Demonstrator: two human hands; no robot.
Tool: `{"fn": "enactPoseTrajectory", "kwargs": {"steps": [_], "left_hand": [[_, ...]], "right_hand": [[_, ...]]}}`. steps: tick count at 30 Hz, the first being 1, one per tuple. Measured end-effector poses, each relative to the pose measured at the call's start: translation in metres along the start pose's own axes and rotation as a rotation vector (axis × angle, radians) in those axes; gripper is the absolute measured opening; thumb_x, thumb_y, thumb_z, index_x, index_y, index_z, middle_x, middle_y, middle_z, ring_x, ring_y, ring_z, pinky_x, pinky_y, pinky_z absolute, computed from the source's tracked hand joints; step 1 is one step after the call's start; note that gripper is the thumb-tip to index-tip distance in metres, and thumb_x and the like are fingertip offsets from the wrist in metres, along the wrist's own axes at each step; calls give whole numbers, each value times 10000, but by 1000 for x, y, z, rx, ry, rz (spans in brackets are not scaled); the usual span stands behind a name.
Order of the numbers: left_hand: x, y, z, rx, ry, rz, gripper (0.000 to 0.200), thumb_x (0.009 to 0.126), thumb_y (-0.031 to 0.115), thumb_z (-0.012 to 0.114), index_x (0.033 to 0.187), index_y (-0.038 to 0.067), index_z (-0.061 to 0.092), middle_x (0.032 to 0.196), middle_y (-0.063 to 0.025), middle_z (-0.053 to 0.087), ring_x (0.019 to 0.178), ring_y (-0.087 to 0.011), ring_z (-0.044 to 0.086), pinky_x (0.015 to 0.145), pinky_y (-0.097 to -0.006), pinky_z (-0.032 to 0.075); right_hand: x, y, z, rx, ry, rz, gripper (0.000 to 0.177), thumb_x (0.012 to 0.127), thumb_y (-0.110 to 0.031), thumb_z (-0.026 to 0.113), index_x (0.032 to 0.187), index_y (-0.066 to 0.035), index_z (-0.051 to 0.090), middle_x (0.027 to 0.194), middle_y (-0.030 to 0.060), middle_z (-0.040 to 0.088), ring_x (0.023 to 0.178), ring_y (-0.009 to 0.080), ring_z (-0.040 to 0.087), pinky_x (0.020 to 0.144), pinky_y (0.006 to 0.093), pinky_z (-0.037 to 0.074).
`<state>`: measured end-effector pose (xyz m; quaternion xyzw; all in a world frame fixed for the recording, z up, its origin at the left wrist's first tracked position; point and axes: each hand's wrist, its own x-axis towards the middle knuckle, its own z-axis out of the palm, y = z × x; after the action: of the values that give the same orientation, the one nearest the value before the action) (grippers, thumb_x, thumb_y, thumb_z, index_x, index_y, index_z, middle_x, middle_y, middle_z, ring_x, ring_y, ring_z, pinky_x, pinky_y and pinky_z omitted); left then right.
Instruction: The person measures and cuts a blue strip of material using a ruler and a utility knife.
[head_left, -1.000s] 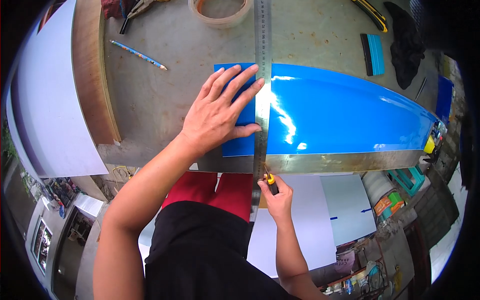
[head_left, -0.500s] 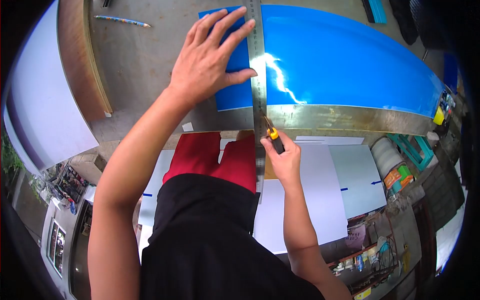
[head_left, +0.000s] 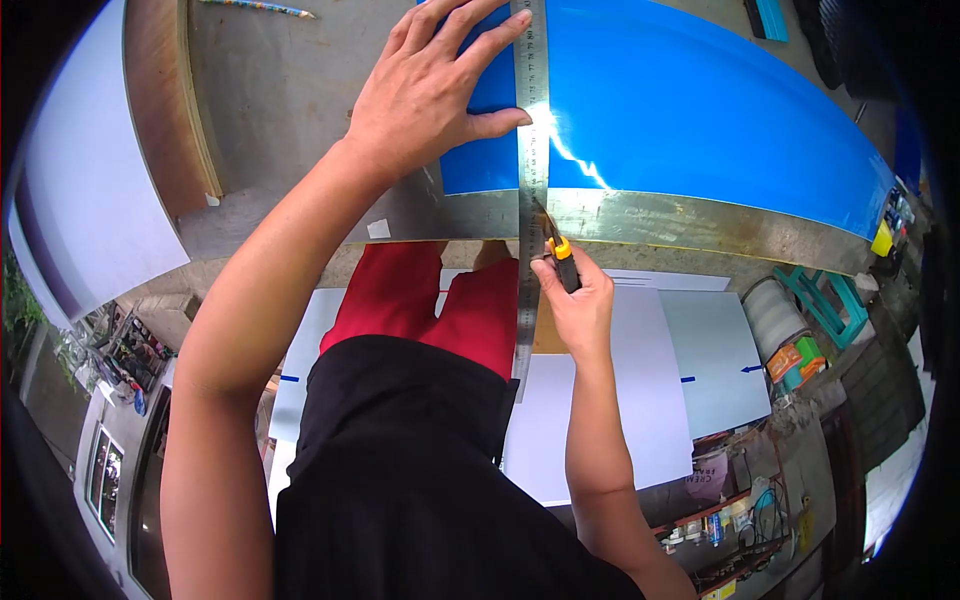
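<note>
A long steel ruler (head_left: pixel 533 160) lies across a glossy blue sheet (head_left: pixel 690 110) and sticks out past its near edge, over the bench edge. My left hand (head_left: pixel 425 110) is spread over the sheet's left part, fingers apart, with the thumb and a fingertip on the ruler. Below it, my right hand (head_left: pixel 582 305) grips a yellow and black utility knife (head_left: pixel 565 265). The blade points up and slightly left, its tip at the ruler's right side, just below the sheet's near edge.
The metal bench (head_left: pixel 290 120) carries a patterned pencil (head_left: pixel 260 8) and a wooden board (head_left: pixel 160 110) at the left. White sheets (head_left: pixel 600 430) lie lower down, beyond the bench edge. A teal stool (head_left: pixel 825 305) and a wrapped roll (head_left: pixel 775 315) stand at right.
The view has shifted, so the bench, sheet and ruler sit higher and slightly right. Both hands keep nearly the same places on the ruler and knife.
</note>
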<state>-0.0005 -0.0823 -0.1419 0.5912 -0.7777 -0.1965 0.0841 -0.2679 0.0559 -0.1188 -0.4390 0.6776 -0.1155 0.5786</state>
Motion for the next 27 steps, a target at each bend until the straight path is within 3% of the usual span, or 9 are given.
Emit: {"fn": "enactPoseTrajectory", "kwargs": {"steps": [23,25,27], "left_hand": [[-1,-1,-1,-24,7,10,911,859,574,721,1568,99,403,1642,-131,313,1497,-367,287,1241,-510,252],[0,0,2,-25,2,7,909,863,574,720,1570,101,402,1643,-130,312,1500,-370,282,1245,-508,245],[-2,1,15,-16,147,-6,916,759,516,847,1540,211,477,1621,-46,385,1486,-318,344,1239,-497,308]], "right_hand": [[-1,-5,1,-42,13,-4,248,909,-144,804,1093,6,733,843,62,762,770,98,669,738,279,533],[-3,-6,1,-97,30,-2,252,917,-137,788,1108,13,720,896,107,766,795,171,708,758,314,545],[-7,-6,-1,-142,73,-32,255,924,-135,774,1123,13,712,925,123,761,818,213,714,776,334,547]]}}
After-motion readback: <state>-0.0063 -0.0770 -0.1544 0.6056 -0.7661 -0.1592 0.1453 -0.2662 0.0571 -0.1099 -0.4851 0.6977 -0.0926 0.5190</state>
